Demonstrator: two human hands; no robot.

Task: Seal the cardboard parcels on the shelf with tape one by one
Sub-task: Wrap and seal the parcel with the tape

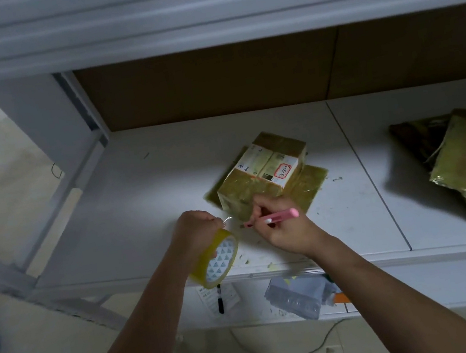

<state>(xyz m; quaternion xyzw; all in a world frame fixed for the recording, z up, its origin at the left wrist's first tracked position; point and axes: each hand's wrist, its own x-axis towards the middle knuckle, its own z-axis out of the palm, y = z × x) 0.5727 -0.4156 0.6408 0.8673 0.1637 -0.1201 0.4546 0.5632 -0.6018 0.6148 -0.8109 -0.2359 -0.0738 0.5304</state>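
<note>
Left hand (196, 231) curls round a yellowish tape roll (219, 257) w/ white printed core, pinching a clear strip end. Right hand (283, 229) pinches a slim pink plastic cutter (275, 217). Boxy cardboard parcel (262, 176), glossy w/ crinkled tape, white label on top, sits mid white metal shelf (141, 191), just behind both hands.

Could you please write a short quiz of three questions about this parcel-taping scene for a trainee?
1. True or false: the left hand holds the yellowish roll of clear tape.
2. What does the right hand grip? A) scissors B) pink slim cutter C) black marker
3. Fill in: the small taped cardboard parcel carries a white label with the handwritten number ____.

Key: 1 true; 2 B; 3 3-3-3
</note>
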